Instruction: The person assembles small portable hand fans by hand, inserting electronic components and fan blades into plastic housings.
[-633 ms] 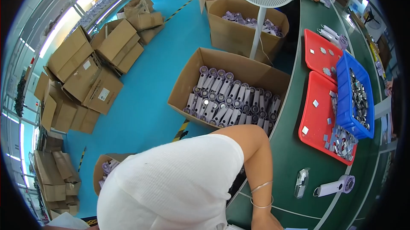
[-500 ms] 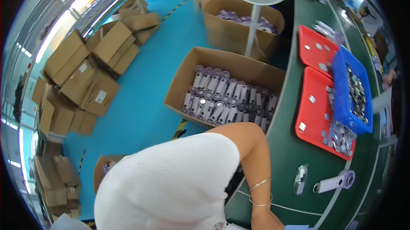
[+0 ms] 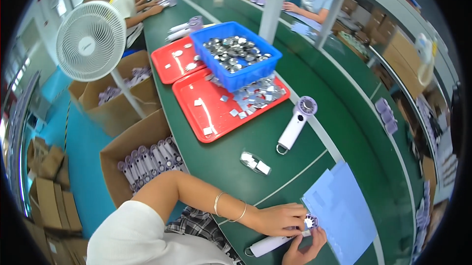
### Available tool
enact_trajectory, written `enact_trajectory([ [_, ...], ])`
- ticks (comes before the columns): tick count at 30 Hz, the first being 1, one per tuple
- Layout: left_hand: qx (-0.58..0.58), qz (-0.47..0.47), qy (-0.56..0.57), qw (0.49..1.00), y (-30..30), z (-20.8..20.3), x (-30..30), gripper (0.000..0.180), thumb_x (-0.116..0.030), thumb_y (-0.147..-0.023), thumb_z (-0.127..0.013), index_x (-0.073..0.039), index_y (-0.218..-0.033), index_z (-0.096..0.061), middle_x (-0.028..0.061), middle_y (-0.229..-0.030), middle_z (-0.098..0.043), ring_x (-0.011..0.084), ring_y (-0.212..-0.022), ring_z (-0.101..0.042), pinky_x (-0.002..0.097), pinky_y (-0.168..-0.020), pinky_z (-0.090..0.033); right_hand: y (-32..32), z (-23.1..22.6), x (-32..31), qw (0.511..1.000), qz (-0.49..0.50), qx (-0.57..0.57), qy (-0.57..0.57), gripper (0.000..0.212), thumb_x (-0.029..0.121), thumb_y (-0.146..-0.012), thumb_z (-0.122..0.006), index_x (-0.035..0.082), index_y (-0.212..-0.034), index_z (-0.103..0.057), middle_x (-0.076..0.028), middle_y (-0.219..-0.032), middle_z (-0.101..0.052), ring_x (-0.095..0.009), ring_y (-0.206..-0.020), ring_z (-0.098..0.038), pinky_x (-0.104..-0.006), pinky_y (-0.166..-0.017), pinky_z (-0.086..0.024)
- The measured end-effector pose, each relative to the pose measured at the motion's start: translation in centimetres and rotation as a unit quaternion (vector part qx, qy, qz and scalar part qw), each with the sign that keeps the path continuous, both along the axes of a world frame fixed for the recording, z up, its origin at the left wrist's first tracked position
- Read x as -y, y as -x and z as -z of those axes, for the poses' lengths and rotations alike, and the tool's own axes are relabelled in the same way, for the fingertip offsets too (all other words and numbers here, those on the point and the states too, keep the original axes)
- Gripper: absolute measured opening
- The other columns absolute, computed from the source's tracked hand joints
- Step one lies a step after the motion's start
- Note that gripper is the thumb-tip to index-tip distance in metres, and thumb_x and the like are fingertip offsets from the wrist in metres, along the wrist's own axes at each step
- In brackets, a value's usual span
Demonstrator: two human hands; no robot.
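Note:
A small white handheld fan (image 3: pixel 268 245) lies on the green table (image 3: pixel 314 88) at the bottom of the view, its round head under my fingers. My left hand (image 3: pixel 281 218), with two thin bangles on the wrist, grips the fan's head from above. My right hand (image 3: pixel 304 251) comes up from the lower edge and holds the same fan near its neck. A light blue sheet (image 3: pixel 344 211) lies just right of both hands.
A second white handheld fan (image 3: pixel 295 128) and a small silver piece (image 3: pixel 255 162) lie farther up the table. Beyond are two red trays (image 3: pixel 216 112), a blue bin (image 3: pixel 236 56) of metal parts, a standing white fan (image 3: pixel 91 41), cardboard boxes (image 3: pixel 118 156) of handles, and seated people.
The view has swung from the floor and boxes on the left onto the green table. Both my hands and the handheld fan they hold are now in sight.

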State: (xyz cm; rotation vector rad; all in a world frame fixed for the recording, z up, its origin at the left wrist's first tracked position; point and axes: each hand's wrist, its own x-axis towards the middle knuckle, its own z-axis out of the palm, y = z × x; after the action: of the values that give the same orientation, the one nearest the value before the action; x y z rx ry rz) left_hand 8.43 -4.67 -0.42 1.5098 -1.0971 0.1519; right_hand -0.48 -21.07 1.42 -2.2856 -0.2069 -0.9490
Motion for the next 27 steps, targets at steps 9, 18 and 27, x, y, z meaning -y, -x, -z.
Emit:
enact_trajectory([
  [9, 0.007, -0.059, -0.043, 0.997, -0.9, 0.0, -1.1, 0.015, -0.009, -0.077, -0.078, -0.003, -0.086, -0.068, 0.0111, -0.089, -0.056, 0.0292, -0.084, -0.056, 0.0397, -0.074, -0.048, -1.3, 0.9, 0.0, 0.999, -0.032, -0.017, -0.004, 0.031, 0.004, -0.070, -0.080, 0.004, -0.100, -0.073, -0.012, -0.099, -0.066, -0.034, -0.102, -0.061, -0.0498, -0.095, -0.043],
  [18, -0.023, 0.016, -0.089, 0.996, -3.5, -0.4, -0.1, 0.085, -0.006, -0.068, -0.082, -0.008, -0.142, -0.041, 0.0188, -0.136, -0.040, 0.0372, -0.126, -0.044, 0.0430, -0.106, -0.041, -2.3, -0.1, 1.1, 0.999, -0.018, -0.038, -0.003, 0.034, 0.003, -0.067, -0.081, 0.008, -0.100, -0.076, -0.006, -0.098, -0.066, -0.029, -0.105, -0.061, -0.0399, -0.092, -0.043],
  [27, -0.128, 0.068, -0.125, 0.981, -2.5, 0.8, 0.1, 0.079, -0.009, -0.070, -0.079, -0.009, -0.142, -0.045, 0.0113, -0.137, -0.053, 0.0313, -0.124, -0.053, 0.0399, -0.104, -0.045, -2.3, -1.7, 1.0, 0.990, -0.026, -0.099, 0.101, 0.036, 0.005, -0.064, -0.082, 0.002, -0.099, -0.075, -0.010, -0.097, -0.066, -0.036, -0.112, -0.058, -0.0467, -0.094, -0.047],
])
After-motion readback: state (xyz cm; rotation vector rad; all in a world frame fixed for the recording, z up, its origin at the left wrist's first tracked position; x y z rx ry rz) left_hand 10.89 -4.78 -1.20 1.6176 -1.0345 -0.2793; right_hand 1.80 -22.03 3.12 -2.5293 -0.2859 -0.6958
